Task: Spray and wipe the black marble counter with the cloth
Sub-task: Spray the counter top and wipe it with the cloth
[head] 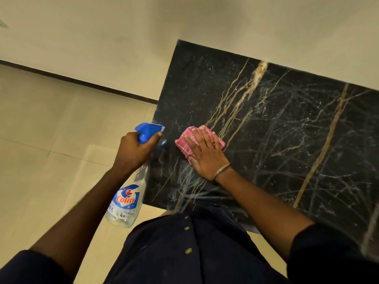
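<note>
The black marble counter [276, 124] with gold and white veins fills the right half of the head view. Fine spray droplets speckle its middle. A folded pink checked cloth [185, 143] lies near the counter's left end, and my right hand [206, 153] presses flat on it with straight fingers. My left hand [134, 149] grips the neck of a clear spray bottle [127, 201] with a blue trigger head [147, 131]. The bottle hangs over the floor just left of the counter's edge, its nozzle aimed at the counter.
A cream wall [225, 21] runs behind the counter. Beige floor tiles [51, 130] with a dark skirting strip [82, 80] lie to the left. My dark buttoned shirt [184, 253] is at the counter's near edge.
</note>
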Demonstrator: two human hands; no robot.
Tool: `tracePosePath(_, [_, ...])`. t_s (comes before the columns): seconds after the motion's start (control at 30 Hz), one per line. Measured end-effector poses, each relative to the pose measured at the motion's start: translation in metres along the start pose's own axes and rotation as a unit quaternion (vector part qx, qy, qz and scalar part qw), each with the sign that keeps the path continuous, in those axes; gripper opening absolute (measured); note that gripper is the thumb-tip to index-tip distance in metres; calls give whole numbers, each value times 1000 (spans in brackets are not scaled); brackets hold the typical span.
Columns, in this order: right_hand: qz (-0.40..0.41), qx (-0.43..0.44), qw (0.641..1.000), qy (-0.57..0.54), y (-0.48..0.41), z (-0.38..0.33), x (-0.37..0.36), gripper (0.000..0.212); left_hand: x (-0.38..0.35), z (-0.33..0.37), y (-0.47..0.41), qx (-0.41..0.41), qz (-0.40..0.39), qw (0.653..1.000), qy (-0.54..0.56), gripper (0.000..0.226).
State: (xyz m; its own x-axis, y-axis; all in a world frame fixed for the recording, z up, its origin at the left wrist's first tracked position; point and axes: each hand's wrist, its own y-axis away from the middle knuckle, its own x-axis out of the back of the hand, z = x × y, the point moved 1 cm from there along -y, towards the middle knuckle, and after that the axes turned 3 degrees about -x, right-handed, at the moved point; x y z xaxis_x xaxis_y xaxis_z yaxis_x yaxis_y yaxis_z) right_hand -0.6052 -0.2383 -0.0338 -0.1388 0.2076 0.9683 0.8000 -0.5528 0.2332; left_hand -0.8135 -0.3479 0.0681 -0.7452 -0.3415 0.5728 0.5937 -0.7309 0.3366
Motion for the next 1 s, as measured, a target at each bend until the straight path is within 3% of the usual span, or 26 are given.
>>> tracePosePath(0.2, [-13, -37, 999, -11, -9, -16, 3, 74, -7, 1, -2, -7, -9, 1000, -12, 34])
tracePosePath(0.47, [-46, 5, 999, 14, -68, -72, 25, 67, -1, 0, 1, -17, -8, 999, -33, 44])
tracePosePath(0.67, [-47, 26, 998, 14, -35, -37, 19, 71, -4, 0, 7, -14, -15, 999, -28, 48])
tracePosePath(0.83, [-9, -27, 999, 15, 21, 18, 1, 70, -16, 1, 10, -5, -33, 999, -16, 45])
tracePosePath(1.0, [-15, -65, 998, 6, 29, 16, 0, 72, -24, 7, 14, -2, -42, 999, -20, 42])
